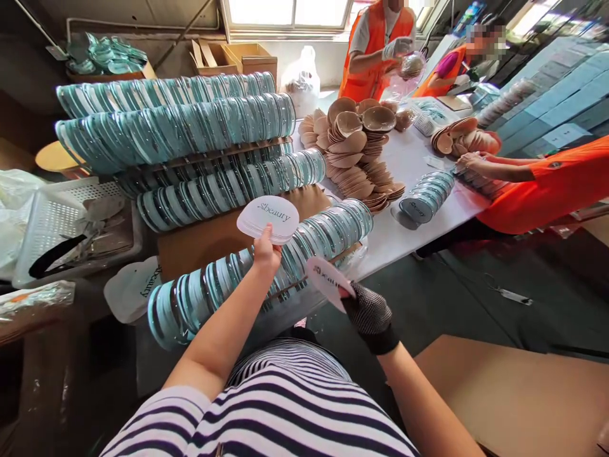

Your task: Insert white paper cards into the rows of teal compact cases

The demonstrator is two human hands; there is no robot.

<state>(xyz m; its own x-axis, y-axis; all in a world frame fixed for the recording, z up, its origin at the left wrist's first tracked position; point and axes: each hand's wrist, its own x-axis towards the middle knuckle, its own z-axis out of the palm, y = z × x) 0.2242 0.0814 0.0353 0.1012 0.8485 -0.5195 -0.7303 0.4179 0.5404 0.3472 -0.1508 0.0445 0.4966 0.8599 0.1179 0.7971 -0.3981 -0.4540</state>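
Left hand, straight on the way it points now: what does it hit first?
Probably the row of teal packs just beyond the white cards that the left hand holds. Depth and height are unclear, so it might pass above.

Wide window (285, 13) bright with daylight beyond the far edge of a white table (380, 249), pale lower wall (328, 60) beneath it, dimmer wall (143, 34) with thin pipe (143, 20) past the far left corner, dark floor (469, 289) along the near edge.
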